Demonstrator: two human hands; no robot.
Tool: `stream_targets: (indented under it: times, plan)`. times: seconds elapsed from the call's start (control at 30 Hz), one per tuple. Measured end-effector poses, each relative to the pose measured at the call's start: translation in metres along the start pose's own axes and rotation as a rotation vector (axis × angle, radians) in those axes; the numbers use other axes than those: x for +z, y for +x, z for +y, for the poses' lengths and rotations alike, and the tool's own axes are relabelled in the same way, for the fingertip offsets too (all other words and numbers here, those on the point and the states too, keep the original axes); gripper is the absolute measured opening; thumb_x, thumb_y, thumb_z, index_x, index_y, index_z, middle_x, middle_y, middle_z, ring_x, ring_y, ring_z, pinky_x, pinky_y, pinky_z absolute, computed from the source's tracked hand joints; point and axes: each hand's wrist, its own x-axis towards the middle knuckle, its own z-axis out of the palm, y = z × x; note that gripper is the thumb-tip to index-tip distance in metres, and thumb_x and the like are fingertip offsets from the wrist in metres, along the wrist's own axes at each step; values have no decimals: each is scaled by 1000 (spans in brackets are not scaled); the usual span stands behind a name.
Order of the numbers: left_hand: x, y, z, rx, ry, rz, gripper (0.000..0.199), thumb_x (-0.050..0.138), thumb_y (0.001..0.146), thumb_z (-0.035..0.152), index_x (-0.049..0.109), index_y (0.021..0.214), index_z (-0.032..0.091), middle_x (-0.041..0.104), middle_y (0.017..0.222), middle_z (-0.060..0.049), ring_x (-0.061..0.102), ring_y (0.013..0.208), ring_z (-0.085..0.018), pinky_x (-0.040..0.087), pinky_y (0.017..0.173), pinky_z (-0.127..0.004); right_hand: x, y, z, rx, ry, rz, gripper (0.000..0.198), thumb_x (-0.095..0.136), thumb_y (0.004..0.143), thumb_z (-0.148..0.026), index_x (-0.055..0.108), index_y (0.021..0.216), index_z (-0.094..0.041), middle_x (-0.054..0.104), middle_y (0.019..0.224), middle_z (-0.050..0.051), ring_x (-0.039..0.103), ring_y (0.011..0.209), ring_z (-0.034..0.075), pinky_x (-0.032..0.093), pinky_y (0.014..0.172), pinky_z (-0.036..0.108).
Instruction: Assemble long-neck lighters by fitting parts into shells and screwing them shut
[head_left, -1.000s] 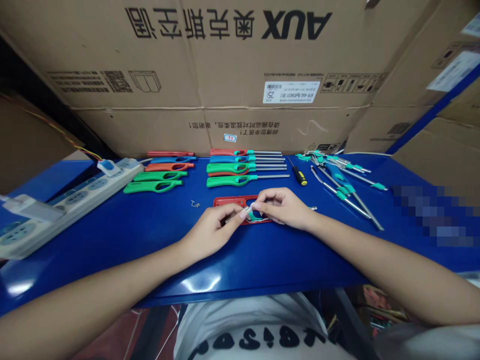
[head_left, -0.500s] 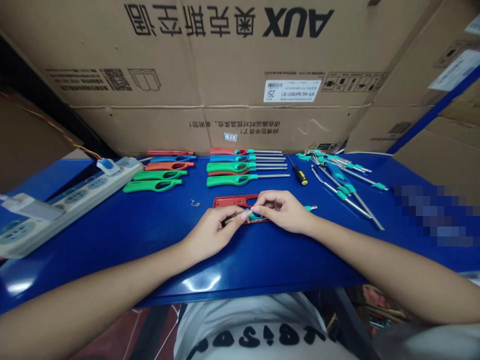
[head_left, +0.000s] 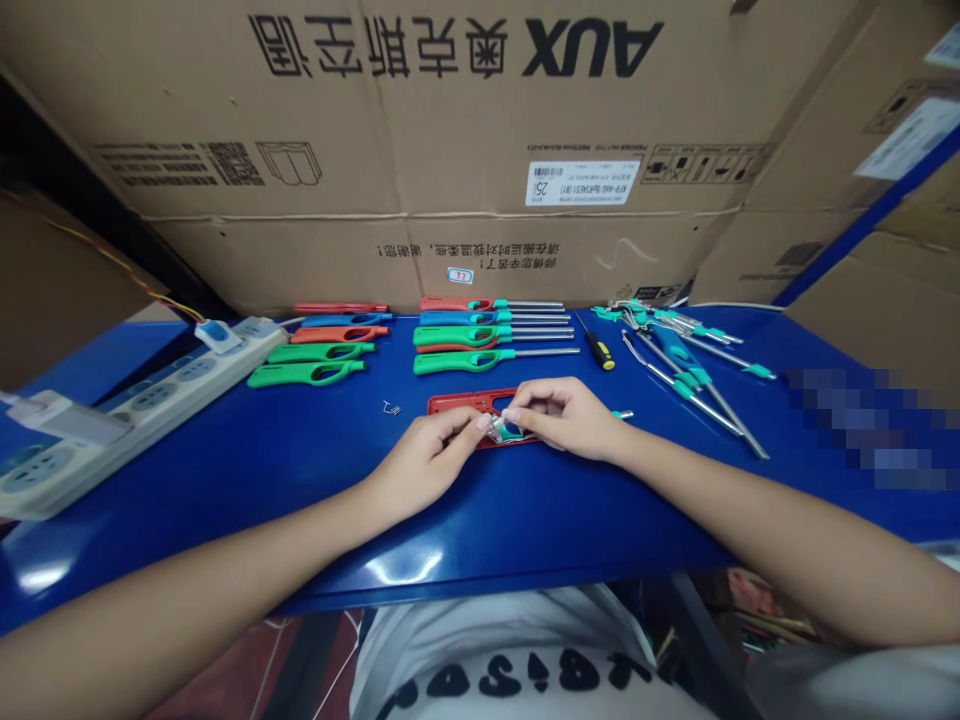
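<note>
The thin pale wires (head_left: 496, 438) look like the likeliest trouble: if either fingertip drags sideways, one could snag on the teal trigger piece (head_left: 511, 432) or slip over the edge of the red lighter shell half (head_left: 450, 403) and be pinched there. The small silvery part (head_left: 495, 428) could also spring loose from a light fingertip grip, and the shell half could slide, since the blue tabletop (head_left: 337, 540) is glossy and nothing visible clamps it. The tiny metal pieces (head_left: 391, 408) just beside it could be brushed away by a passing sleeve or wrist.

The left hand (head_left: 431, 450) has thumb and forefinger closed in a pinch, apparently on the silvery part, over the middle of the shell half, which lies flat in front of the person. The right hand (head_left: 570, 418) is curled, thumb and forefinger brought together near the wires; whether one is between them is too small to tell.
</note>
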Motion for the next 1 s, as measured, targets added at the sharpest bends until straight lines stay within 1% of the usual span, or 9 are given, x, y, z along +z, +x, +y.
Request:
stream_targets:
  times: [0.1, 0.2, 0.27, 0.4, 0.53, 0.67, 0.8, 0.9, 1.0]
  plan:
    - [-1, -1, 0, 9, 17, -5, 35, 48, 99, 45, 68, 90, 17, 64, 72, 1, 52, 63, -13, 40, 59, -22, -7, 2, 2, 50, 31, -4, 45, 79, 73, -57, 65, 81, -15, 55, 51, -6, 40, 36, 5, 28, 37, 20]
    - [-1, -1, -2, 13, 20, -2, 35, 50, 99, 44, 71, 94, 17, 71, 80, 0, 57, 67, -14, 42, 61, -22, -8, 2, 3, 56, 58, 4, 44, 82, 71, -55, 64, 79, -15, 56, 51, -6, 40, 35, 5, 28, 35, 20]
    - [0, -1, -3, 13, 8, -6, 35, 50, 99, 43, 73, 96, 17, 74, 85, -1, 61, 70, -15, 45, 63, -23, -6, 2, 3, 43, 82, 18, 44, 83, 70, -54, 63, 76, -15, 56, 53, -6, 41, 39, 4, 29, 38, 20]
    - [4, -1, -4, 13, -35, 11, 33, 52, 98, 41, 74, 101, 17, 77, 96, -3, 67, 83, -19, 50, 73, -25, -1, 2, 4, 7, 81, 69, 46, 85, 66, -54, 63, 72, -15, 62, 64, -2, 49, 53, 6, 37, 49, 21]
    - [7, -1, -7, 8, -85, 29, 31, 54, 97, 39, 74, 101, 17, 78, 100, -3, 69, 90, -20, 51, 79, -26, 0, 1, 5, 4, 47, 77, 46, 84, 66, -56, 63, 72, -15, 61, 65, -1, 49, 56, 8, 38, 51, 23]
    - [8, -2, -9, -20, -81, 19, 34, 54, 97, 42, 75, 98, 15, 77, 94, -4, 68, 83, -20, 50, 72, -25, 2, 0, 5, -5, 2, 91, 45, 84, 67, -54, 62, 71, -16, 59, 64, -1, 48, 56, 8, 36, 51, 23]
    - [6, -1, -6, -22, -57, 34, 37, 53, 96, 44, 75, 97, 14, 75, 88, -4, 64, 75, -18, 48, 68, -24, 3, 2, 4, 6, -8, 84, 45, 84, 67, -53, 60, 71, -16, 55, 57, -4, 43, 48, 6, 32, 46, 21]
    - [3, 0, 0, -19, -66, 47, 35, 52, 96, 42, 74, 97, 14, 71, 78, -1, 59, 68, -15, 45, 63, -22, -1, 3, 3, 26, -8, 16, 45, 78, 74, -57, 59, 76, -16, 52, 52, -7, 39, 40, 4, 27, 40, 19]
    - [0, 0, 3, -10, -57, 50, 34, 52, 95, 41, 74, 96, 15, 62, 64, 2, 50, 59, -12, 41, 59, -22, -8, 4, 2, 26, 19, -58, 44, 74, 79, -57, 60, 79, -16, 57, 55, -5, 43, 38, 4, 33, 38, 19]
